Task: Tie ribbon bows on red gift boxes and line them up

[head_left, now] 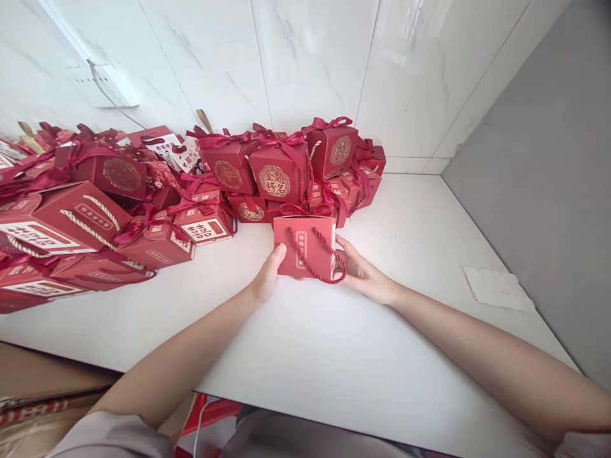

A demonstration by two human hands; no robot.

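A red gift box (pixel 286 230) with a ribbon bow on top and a twisted red cord handle stands upright between my hands, at the middle of the white table. My left hand (pixel 268 273) grips its left side, thumb on the front face and fingers hidden behind. My right hand (pixel 361 273) holds the right side, its fingers curled at the edge beside the cord. Right behind it sits a stack of similar red boxes (pixel 279 172) with gold emblems and bows.
More red gift boxes (pixel 155 240) are piled along the left and back of the white table (pixel 296 343). A white sheet (pixel 496 287) lies at the right. Marble-look tiles (pixel 315 57) with a socket (pixel 105 83) rise behind. A cardboard box (pixel 42 375) is below the front left edge.
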